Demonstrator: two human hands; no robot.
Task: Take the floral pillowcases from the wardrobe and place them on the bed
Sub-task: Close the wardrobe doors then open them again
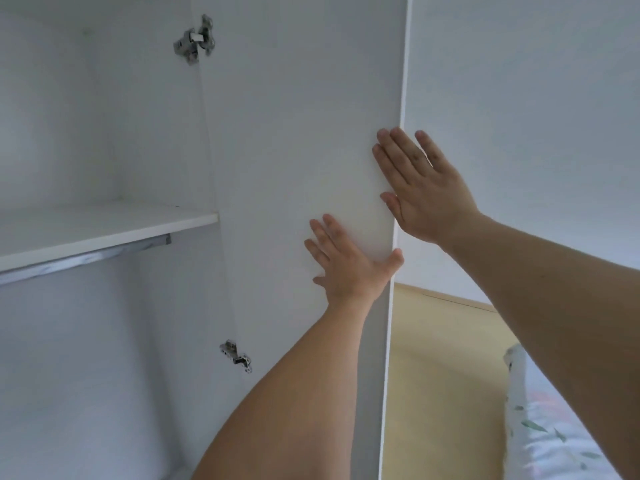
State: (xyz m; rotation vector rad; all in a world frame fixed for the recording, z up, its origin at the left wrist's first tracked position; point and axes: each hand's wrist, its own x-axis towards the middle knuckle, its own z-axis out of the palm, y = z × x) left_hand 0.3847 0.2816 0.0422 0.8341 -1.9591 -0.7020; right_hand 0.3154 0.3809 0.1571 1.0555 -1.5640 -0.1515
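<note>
Hands flat on the open wardrobe door

Your left hand (349, 261) lies flat against the inner face of the white door (304, 150), fingers straight and spread, thumb hooked round the door's free edge. It grips nothing beyond that light hold with the thumb on the edge. Your right hand (424, 188) is higher up, on the other side of the same edge, fingers straight and pointing up, palm toward the door's outer face. It holds nothing; whether the palm touches the panel or only the fingertips do, you cannot tell from this view.

The door stands swung out, and two metal hinges (195, 39) fix it to the wardrobe (69, 116), one high and one low. Inside, a white shelf (104, 230) runs across, with a metal rail (86, 258) just beneath its front lip. No pillowcases show on the shelf or below it in the part you can see.

At lower right, well apart from the door, lies floral fabric (540, 427), white with green leaf marks, on what looks like the bed. You cannot tell whether it is a pillowcase or other bedding. Pale yellow floor (436, 358) shows between it and the door.
</note>
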